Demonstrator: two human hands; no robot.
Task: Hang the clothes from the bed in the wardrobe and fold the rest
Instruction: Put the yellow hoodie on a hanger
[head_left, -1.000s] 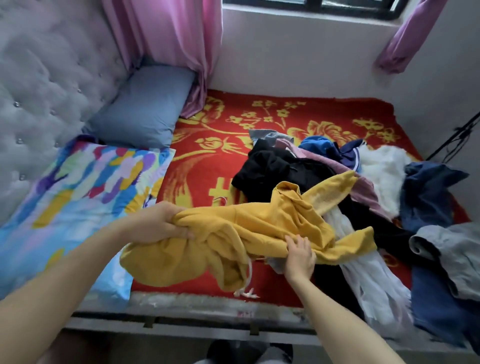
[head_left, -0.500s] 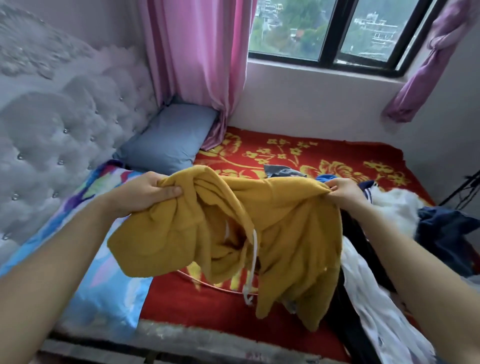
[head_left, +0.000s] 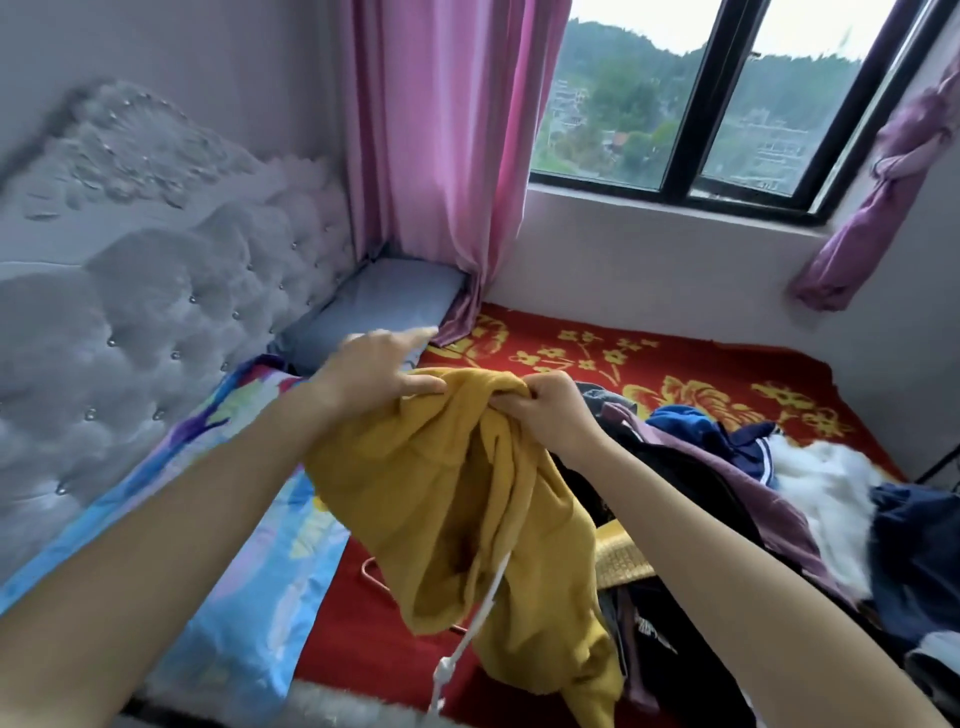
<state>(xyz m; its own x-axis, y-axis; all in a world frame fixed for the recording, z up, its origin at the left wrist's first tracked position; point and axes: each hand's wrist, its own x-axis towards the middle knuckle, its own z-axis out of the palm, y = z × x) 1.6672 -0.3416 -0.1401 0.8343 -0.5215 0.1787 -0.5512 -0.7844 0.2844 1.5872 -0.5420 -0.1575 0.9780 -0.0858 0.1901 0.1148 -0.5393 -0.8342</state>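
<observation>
Bedroom corner with a dark-framed window (head_left: 727, 104) looking out on green hills; a pink curtain (head_left: 441, 156) is hanging at its left and a knotted purple curtain (head_left: 883, 208) at its right. A bed (head_left: 701, 364) covered by a red blanket with gold flowers is filling the lower field, backed on the left by a grey tufted headboard (head_left: 156, 322). A multicoloured pillow (head_left: 249, 597) and a grey-blue pillow (head_left: 379, 306) are lying against the headboard. A pile of clothes (head_left: 779, 493), dark, mauve, blue and white, is lying on the right half of the bed. The yellow hoodie (head_left: 441, 493) is being held up above the near edge of the bed, between the pillows and the pile, its lower part drooping. The right hand (head_left: 545, 410) is pinching the hoodie's bunched top edge with curled fingers. The left hand (head_left: 374, 374) is resting on the same edge with forefinger and thumb stretched out; whether it is gripping cloth beneath cannot be told. A white drawstring (head_left: 483, 613) is dangling from the hoodie. A pink hanger (head_left: 371, 571) is lying on the blanket, partly hidden behind the garment.
</observation>
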